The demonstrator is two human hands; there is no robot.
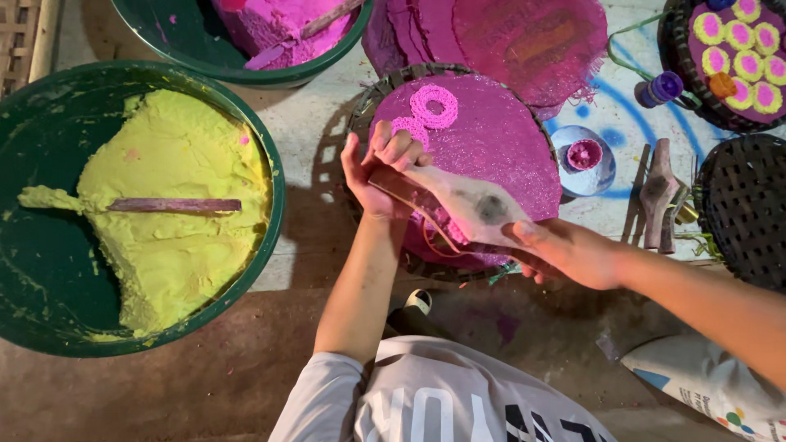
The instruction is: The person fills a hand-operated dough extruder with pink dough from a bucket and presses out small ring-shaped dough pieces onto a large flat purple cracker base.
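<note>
A grey shirt fills the bottom edge, closest to the lens, with both forearms reaching up from it over the floor.

The biggest container is the green tub at the left edge, roughly half full of yellow paste; a flat stick stained purple lies across the paste. A second green tub at the top edge holds pink paste with another stick resting in it.

In the middle sits a round woven tray covered by a pink disc; two small pink rings lie on the disc near its top-left edge. More pink discs are stacked just behind it, toward the top edge. At the top-right corner a dark basket carries yellow rings with pink centres. Below it, at the right edge, is another dark woven basket, whose contents cannot be made out.

Between the trays stands a small white dish with a pink lump in it, beside a little purple bottle and a spare wooden tool.

The left hand and right hand both hold a wooden mould over the tray's lower half: left fingers are closed on its narrow end, the right hand is clamped around the wider end.
</note>
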